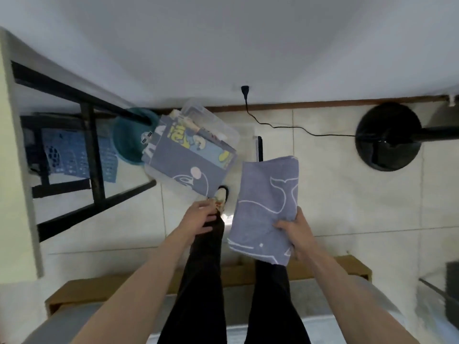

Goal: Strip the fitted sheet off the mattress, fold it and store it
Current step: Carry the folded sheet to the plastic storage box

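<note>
A folded blue-grey sheet with white whale outlines hangs in front of me, and my right hand grips its lower right edge. My left hand is apart from it, fingers loosely spread above my left leg, holding nothing. A clear plastic storage box stands on the floor ahead, filled with folded fabrics; the top one is blue-grey with a white drawing. The bare grey mattress on its wooden frame fills the bottom of the view.
A black metal frame with a teal basin and a blue basket beneath it stands left. A black fan base and its cable lie on the tiled floor at right. My slippered foot is by the box.
</note>
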